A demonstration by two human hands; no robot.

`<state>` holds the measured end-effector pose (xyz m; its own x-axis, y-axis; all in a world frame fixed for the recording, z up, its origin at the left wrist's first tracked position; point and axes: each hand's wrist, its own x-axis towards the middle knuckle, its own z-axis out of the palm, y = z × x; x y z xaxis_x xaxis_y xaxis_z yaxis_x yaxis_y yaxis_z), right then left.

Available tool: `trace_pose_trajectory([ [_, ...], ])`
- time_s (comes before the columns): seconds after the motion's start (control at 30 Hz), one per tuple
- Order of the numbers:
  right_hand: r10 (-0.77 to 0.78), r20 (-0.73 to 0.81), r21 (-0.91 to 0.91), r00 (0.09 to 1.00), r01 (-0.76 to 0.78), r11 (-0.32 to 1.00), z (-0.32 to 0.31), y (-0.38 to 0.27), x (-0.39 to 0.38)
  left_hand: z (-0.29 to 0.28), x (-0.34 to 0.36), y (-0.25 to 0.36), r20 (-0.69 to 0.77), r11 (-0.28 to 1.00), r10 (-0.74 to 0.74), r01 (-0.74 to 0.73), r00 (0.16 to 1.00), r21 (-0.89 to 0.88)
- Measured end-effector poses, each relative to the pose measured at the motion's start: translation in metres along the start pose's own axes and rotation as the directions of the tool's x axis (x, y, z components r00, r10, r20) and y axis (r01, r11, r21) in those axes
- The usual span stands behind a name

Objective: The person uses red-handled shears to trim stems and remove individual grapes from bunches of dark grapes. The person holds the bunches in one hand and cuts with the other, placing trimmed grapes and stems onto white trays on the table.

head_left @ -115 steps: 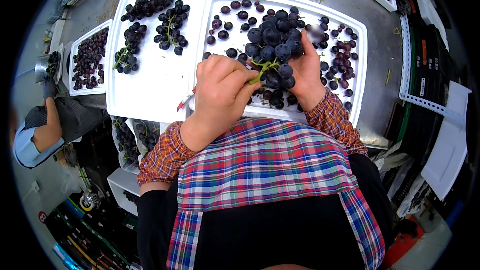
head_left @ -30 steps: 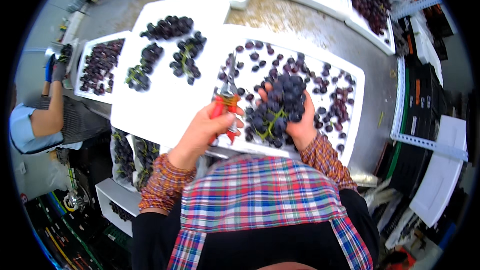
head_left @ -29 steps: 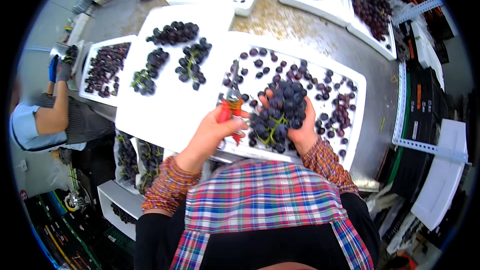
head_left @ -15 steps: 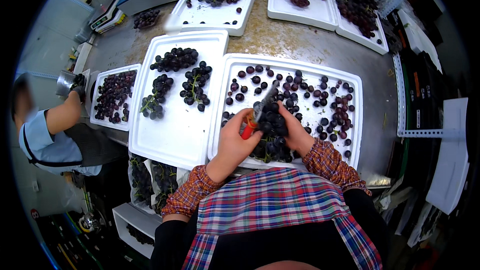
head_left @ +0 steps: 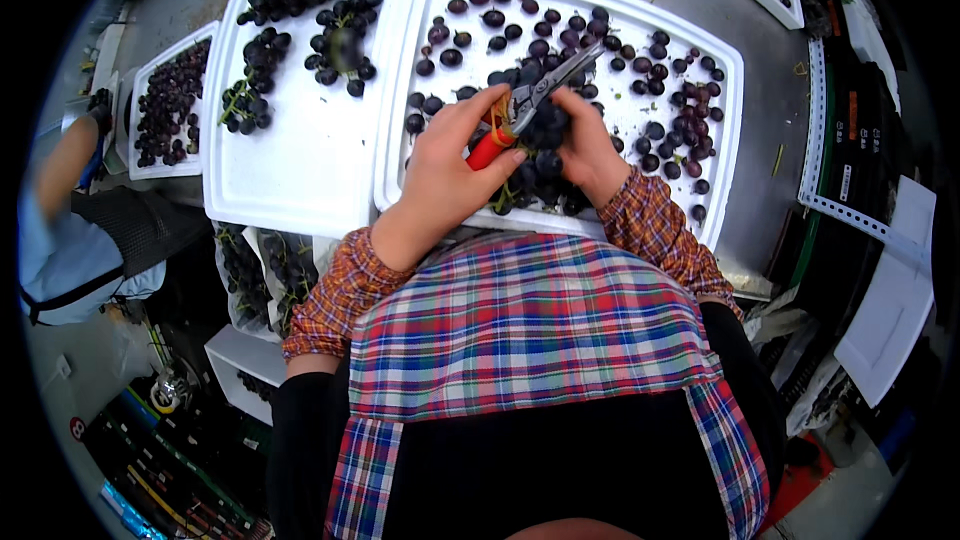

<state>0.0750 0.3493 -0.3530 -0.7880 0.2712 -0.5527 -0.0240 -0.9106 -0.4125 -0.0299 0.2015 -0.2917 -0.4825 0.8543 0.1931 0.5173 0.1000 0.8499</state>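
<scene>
Trimming, I'd judge, over the white tray (head_left: 630, 16). Dark grape bunch (head_left: 548, 164) is at its near side. Right hand (head_left: 592, 152) wraps the bunch, fingers partly hidden; left hand (head_left: 447, 155) is clamped on red-handled snips (head_left: 532, 100). Can't tell if blades (head_left: 568, 70) are parted. Next move likely calls for a steady bunch, light squeeze.

The shear blades (head_left: 568, 72) are smooth metal, the glossy handle (head_left: 489, 149) probably plastic.
</scene>
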Motion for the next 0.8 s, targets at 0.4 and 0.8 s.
trace_pose_trajectory([
  [0.4, 0.036, 0.573, 0.331, 0.819, -0.272, 0.904, -0.021, -0.013, 0.020, -0.075, -0.027, 0.055, 0.567, 0.559, -0.436, 0.704, 0.699, -0.438],
  [0.8, 0.077, 0.638, 0.251, 0.766, -0.301, 0.920, -0.013, -0.012, -0.001, -0.102, -0.025, 0.049, 0.695, 0.873, -0.326, 0.487, 0.641, -0.039],
])
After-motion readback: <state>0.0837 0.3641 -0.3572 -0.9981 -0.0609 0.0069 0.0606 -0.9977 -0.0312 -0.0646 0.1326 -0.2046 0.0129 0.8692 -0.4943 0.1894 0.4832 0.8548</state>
